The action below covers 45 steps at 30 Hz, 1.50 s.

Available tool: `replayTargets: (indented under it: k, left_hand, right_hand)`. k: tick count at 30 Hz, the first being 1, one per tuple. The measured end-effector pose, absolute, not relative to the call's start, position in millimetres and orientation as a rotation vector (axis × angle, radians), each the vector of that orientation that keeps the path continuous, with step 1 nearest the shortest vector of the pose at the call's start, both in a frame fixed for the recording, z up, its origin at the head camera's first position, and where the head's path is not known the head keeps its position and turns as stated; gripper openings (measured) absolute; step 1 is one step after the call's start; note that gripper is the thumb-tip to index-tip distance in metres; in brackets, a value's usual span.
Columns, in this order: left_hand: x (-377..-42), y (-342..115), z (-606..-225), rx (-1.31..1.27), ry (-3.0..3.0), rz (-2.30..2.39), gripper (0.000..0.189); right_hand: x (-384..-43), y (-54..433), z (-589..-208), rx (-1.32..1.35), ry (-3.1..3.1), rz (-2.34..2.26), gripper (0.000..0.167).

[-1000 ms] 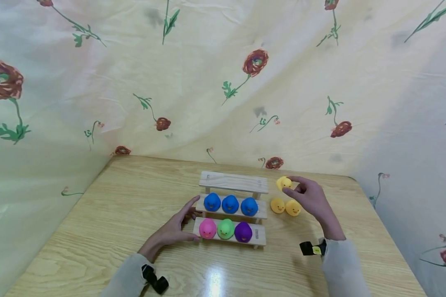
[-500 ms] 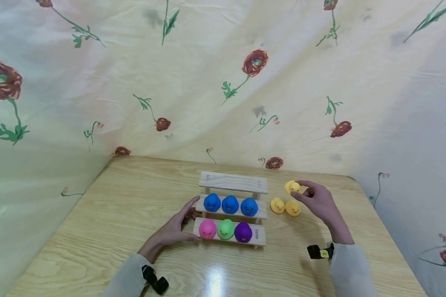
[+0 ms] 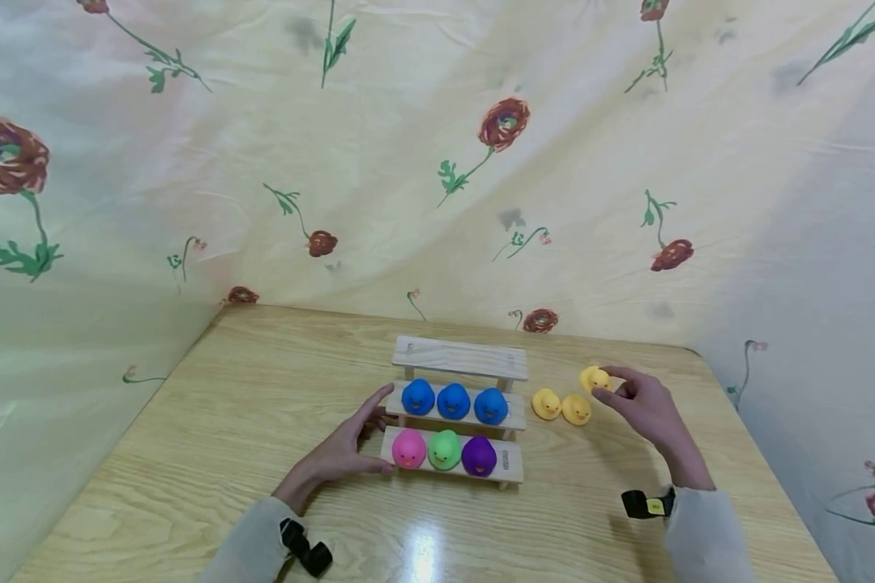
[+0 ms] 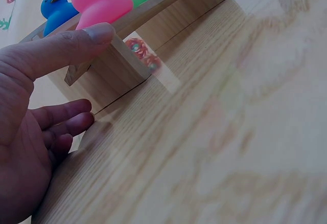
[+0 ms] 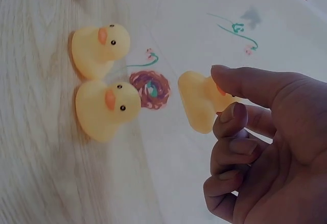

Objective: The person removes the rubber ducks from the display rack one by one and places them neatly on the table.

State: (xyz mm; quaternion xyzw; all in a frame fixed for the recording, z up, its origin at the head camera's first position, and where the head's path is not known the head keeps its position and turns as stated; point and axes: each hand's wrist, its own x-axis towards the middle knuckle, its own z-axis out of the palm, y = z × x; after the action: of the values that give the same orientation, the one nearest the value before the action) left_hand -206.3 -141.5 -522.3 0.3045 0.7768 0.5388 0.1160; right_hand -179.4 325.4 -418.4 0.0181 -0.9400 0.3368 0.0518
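Observation:
My right hand (image 3: 643, 406) pinches a yellow rubber duck (image 3: 593, 378) between thumb and fingers, raised off the table. In the right wrist view, the duck (image 5: 198, 103) is tilted and its head is partly hidden by the thumb. Two more yellow ducks (image 3: 546, 404) sit side by side on the table. My left hand (image 3: 339, 447) rests against the left end of a three-step wooden rack (image 3: 459, 357), thumb straight at the bottom step and fingers spread. Blue ducks (image 3: 453, 402) line the middle step; pink (image 3: 409, 449), green (image 3: 445, 450) and purple (image 3: 479, 456) ducks line the bottom one.
The rack's top step bears no ducks. The wooden table (image 3: 299, 356) runs back to a flowered cloth (image 3: 379, 162), which hangs behind it and along both sides. Black straps with small devices are on both wrists.
My right hand has moved right and a little toward me with the pinched duck, away from the rack. The left hand and the rack keep their places.

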Motion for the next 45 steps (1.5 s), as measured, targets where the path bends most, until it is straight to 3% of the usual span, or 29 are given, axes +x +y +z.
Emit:
replayTargets:
  k: [21, 45]
  left_hand:
    - [-208.1, -138.4, -520.7, 0.872, 2.282, 1.56, 0.111]
    - [-206.5, -140.2, -518.4, 0.853, 2.296, 1.554, 0.111]
  right_hand:
    - [-176.3, 356.4, -447.2, -0.105, -2.966, 1.059, 0.061]
    - [-173.6, 356.2, -468.0, -0.211, -3.002, 1.095, 0.058]
